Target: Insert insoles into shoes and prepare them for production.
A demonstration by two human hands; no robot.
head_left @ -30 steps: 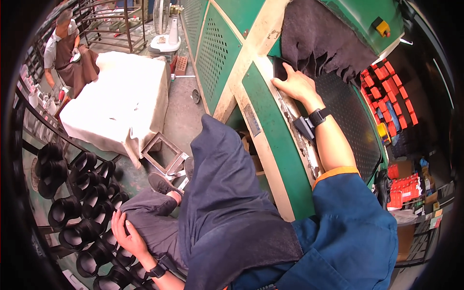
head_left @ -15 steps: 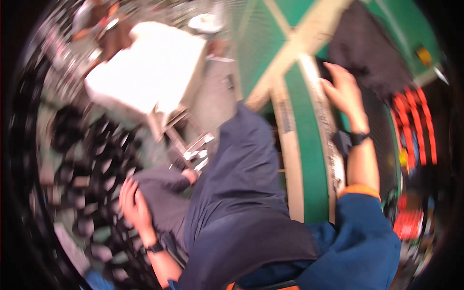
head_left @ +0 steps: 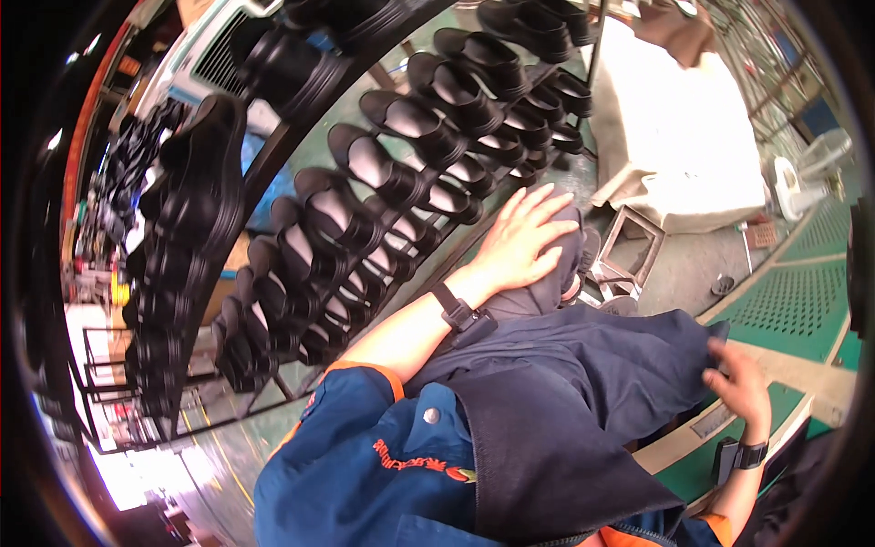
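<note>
My left hand [head_left: 523,244] lies flat over my bent left knee, fingers spread, gripping nothing. My right hand [head_left: 742,387] is beside my right knee, its fingers loosely curved and apart, with nothing visible in it; whether the fingertips touch the trousers [head_left: 592,365] I cannot tell. Under that hand runs a green and cream frame [head_left: 784,406]. Close to my left arm stands a dark rack carrying rows of black shoes [head_left: 401,123], several with pale insoles showing.
Beyond my knees stands a block under a white cover [head_left: 674,137], with a small metal frame [head_left: 631,244] on the floor by it. A perforated green panel [head_left: 788,301] lies at the right. A larger black shoe [head_left: 205,173] sits on the rack's nearer side.
The view has swung left, bringing the shoe rack close and sharp. My right hand has come off the cream beam to beside my knee. My left hand stays on my left leg.
</note>
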